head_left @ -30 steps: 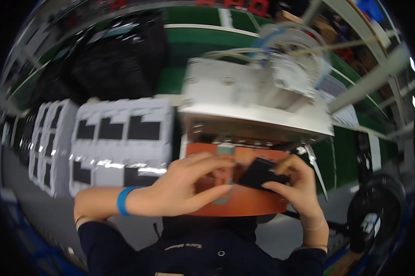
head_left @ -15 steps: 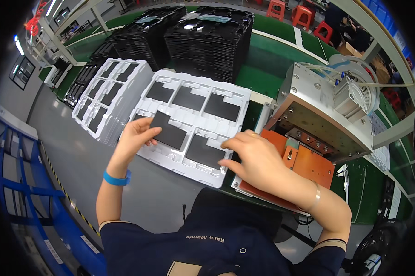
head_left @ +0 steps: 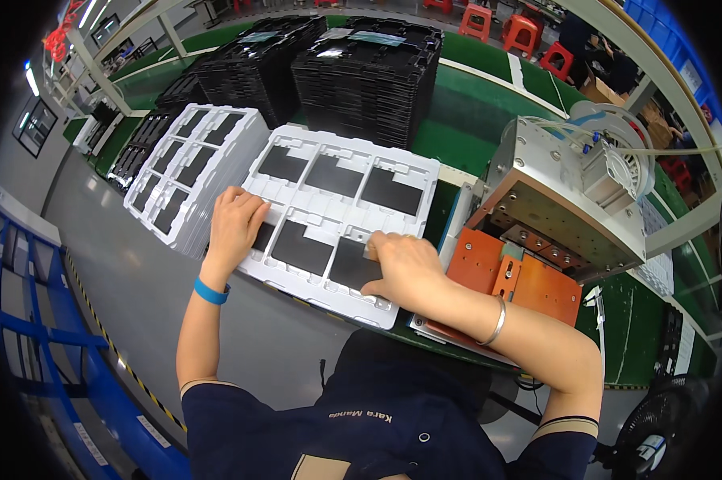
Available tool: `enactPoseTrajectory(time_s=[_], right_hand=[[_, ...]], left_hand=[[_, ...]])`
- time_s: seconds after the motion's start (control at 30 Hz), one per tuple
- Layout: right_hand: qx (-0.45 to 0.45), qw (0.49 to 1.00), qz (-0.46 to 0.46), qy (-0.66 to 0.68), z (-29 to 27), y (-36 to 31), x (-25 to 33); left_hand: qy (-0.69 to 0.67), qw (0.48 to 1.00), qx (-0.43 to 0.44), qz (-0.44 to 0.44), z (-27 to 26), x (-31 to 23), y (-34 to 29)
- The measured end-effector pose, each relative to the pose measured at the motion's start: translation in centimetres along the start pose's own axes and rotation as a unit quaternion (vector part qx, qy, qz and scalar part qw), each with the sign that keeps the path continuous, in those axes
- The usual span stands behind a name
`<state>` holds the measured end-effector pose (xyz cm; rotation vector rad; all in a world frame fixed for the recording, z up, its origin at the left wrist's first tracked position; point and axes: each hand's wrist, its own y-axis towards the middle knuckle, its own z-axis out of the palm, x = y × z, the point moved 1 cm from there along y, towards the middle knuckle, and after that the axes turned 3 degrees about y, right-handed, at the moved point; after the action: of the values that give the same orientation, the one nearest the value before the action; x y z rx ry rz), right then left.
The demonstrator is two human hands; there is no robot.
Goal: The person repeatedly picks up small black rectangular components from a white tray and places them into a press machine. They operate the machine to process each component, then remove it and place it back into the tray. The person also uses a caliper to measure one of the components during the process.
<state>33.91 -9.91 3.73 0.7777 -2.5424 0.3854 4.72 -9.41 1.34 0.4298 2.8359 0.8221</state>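
Observation:
A white moulded tray (head_left: 341, 214) lies before me with two rows of compartments, holding flat black notched sheets. My left hand (head_left: 237, 230) is at the tray's left side, over the near-left sheet (head_left: 262, 237). Its fingers are bent close together, and whatever the tips grip is hidden. The near-middle sheet (head_left: 301, 248) lies flat in its compartment. Over the right end of the near-right sheet (head_left: 350, 264) is my right hand (head_left: 405, 268), thumb and fingers apart around that end. In the far row lie three more sheets, the middle one (head_left: 333, 175) among them.
To the left stands a stack of similar white trays (head_left: 245, 160). Tall stacks of black trays (head_left: 369, 80) are behind. A metal press (head_left: 553, 184) with an orange plate (head_left: 549, 292) borders the tray's right. A caliper (head_left: 597, 308) and a fan (head_left: 657, 424) are farther right.
The near-middle sheet, tilted at my left fingers before, now lies flat in its compartment. My left hand has moved off it to the left; my right hand has shifted left over the near-right sheet.

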Motion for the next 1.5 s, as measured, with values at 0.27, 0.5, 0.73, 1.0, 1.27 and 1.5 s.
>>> enactPoseTrajectory(time_s=[0.27, 0.5, 0.73, 1.0, 1.27, 1.5], right_hand=[[-0.168, 0.959, -0.102, 0.204, -6.3, -6.3, -1.4], [-0.21, 0.86, 0.152, 0.439, -9.8, -20.5, -8.1], [-0.307, 0.929, 0.154, 0.14, -6.9, -20.6, -8.4], [-0.353, 0.935, -0.004, -0.029, -5.0, -18.8, -9.8], [-0.276, 0.953, -0.008, -0.124, -5.1, -18.0, -8.8], [-0.318, 0.94, 0.053, -0.109, -5.1, -17.5, -8.5]], left_hand=[[0.056, 0.992, -0.025, 0.11, -0.4, 1.1, 2.2], [-0.058, 0.979, -0.001, 0.196, 0.2, -6.3, 8.3], [-0.056, 0.975, 0.067, 0.206, 6.8, -10.1, 10.3], [-0.222, 0.88, 0.019, 0.42, 0.9, -22.4, 7.5], [-0.287, 0.788, 0.241, 0.488, 1.0, -26.5, 5.6], [-0.288, 0.787, 0.246, 0.487, 1.2, -26.4, 5.7]])
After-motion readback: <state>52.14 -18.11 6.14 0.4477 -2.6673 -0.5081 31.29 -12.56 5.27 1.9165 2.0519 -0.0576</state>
